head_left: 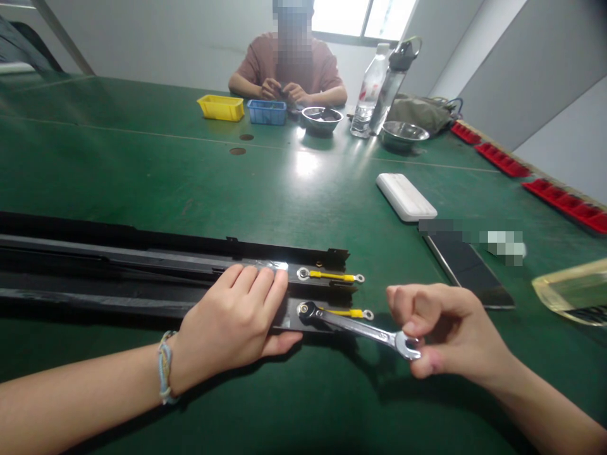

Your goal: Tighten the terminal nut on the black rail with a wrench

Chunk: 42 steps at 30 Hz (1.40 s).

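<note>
Two long black metal channels [118, 297] lie side by side on the green table. My left hand [237, 313] is wrapped over them near their right end, thumb at the near edge. A silver combination wrench [363, 327] has its ring end around a nut on the nearer channel. At its open-jaw end, my right hand [450, 328] pinches the tool between thumb and fingers. One short yellow wire [332, 276] with ring terminals is attached to the farther channel. Another yellow wire [351, 313] runs from under the wrench, its free ring sticking out past the channel's end.
Right of the channels lie a white power bank [406, 197], a dark phone [467, 268] and a yellowish transparent object [573, 291]. Across the green table [165, 183] a person sits behind a yellow bin [220, 109], a blue bin [267, 114], metal bowls [322, 123] and bottles [367, 95]. Red trays [564, 203] line the right edge.
</note>
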Motion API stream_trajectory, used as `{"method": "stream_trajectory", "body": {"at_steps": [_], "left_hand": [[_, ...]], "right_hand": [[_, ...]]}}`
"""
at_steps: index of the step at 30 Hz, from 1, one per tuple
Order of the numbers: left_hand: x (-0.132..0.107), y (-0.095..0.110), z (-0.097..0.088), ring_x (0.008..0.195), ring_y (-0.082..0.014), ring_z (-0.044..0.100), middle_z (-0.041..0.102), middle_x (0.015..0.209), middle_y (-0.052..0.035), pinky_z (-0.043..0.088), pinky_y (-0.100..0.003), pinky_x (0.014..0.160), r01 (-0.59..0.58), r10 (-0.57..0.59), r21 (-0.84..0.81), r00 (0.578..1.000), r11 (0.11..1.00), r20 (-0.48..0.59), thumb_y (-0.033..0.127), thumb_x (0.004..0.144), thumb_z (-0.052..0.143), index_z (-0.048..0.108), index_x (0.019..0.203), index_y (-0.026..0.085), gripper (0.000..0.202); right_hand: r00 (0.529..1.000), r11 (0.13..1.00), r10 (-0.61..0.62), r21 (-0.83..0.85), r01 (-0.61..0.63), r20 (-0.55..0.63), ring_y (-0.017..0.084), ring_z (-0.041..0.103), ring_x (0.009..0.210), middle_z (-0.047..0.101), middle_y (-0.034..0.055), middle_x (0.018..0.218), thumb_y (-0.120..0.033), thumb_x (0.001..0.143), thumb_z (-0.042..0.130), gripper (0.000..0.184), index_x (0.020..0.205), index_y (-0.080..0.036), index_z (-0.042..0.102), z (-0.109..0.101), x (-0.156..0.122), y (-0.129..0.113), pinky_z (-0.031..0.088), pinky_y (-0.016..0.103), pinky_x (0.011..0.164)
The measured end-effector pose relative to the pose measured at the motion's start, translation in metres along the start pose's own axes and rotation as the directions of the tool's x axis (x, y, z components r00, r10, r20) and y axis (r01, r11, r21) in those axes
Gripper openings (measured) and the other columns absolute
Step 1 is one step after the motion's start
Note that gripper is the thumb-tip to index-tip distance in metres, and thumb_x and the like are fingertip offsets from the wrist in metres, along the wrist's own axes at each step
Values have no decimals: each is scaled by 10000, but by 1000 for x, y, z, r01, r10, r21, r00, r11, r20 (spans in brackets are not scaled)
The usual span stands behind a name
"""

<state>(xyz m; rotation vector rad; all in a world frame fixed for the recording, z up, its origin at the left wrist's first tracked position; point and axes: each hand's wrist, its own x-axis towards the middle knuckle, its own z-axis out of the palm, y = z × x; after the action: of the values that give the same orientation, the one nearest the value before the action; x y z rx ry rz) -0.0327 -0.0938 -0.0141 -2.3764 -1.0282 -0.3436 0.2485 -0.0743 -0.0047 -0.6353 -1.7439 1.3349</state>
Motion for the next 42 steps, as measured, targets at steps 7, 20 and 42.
{"method": "stream_trajectory", "body": {"at_steps": [7,20,42], "left_hand": [[-3,2,-5,686,-258,584,657,799,-143,448,-381,611,-5,5,1,1000,1000,-10,577,916,345,652,991,37,626],[0,2,-4,692,-253,573,658,809,-148,448,-380,614,-3,3,-5,1000,1000,-7,570,914,351,657,991,40,617],[-2,0,-3,706,-254,571,653,815,-151,449,-384,628,0,0,-9,1000,1000,-3,572,912,357,650,1009,35,620]], "right_hand": [[991,998,59,13,-58,-122,121,459,521,577,-23,550,-308,653,875,170,758,-239,760,-3,1,-2,360,260,475],[860,940,310,-5,-342,-405,94,441,469,583,-14,588,-390,692,830,208,821,-234,786,-5,4,7,352,222,415],[994,994,92,72,-88,-63,107,390,478,479,-57,500,-329,653,870,268,657,-217,627,5,-1,-2,298,253,450]]}}
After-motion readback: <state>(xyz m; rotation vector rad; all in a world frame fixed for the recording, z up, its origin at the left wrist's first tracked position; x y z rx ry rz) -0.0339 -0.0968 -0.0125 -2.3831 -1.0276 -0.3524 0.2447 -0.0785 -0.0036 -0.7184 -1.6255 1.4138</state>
